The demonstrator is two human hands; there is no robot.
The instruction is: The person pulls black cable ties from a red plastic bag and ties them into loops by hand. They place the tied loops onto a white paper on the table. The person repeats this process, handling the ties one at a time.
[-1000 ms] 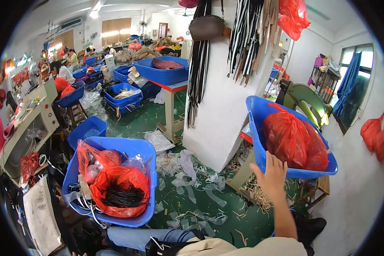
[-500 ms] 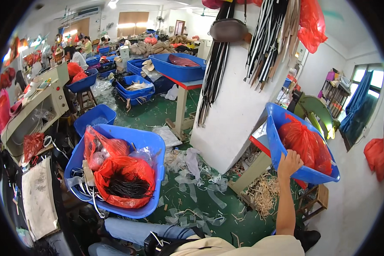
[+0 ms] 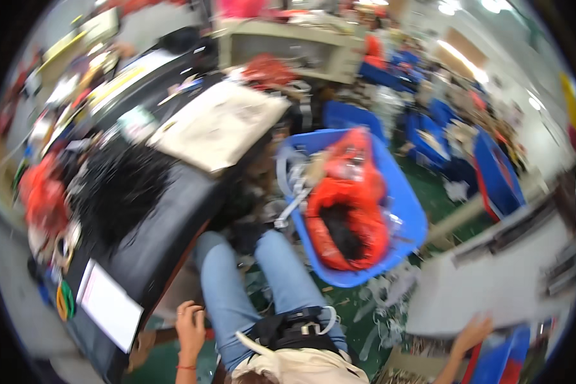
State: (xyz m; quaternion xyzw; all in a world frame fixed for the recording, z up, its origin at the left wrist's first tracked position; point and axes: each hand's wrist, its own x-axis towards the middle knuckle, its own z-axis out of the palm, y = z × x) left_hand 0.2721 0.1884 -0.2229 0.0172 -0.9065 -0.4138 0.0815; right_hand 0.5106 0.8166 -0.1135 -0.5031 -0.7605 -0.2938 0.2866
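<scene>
My left hand hangs beside my thigh, near the edge of a black-topped workbench. Its fingers are loosely bent and apart, with nothing in them. At the lower right my right hand is next to the rim of a blue tub holding a red bag. Motion blurs its fingers, so its grip cannot be made out. In front of my knees stands a large blue tub. An open red plastic bag in it holds a bundle of thin black strands.
On the bench lie a pale board, a heap of black strands, a white sheet and rolls of tape. Scraps litter the green floor. A white pillar stands at right, and more blue tubs are farther back.
The view has swung left toward the bench and is blurred. My left hand has come into view. My right hand and the tub beside it now sit lower in the picture.
</scene>
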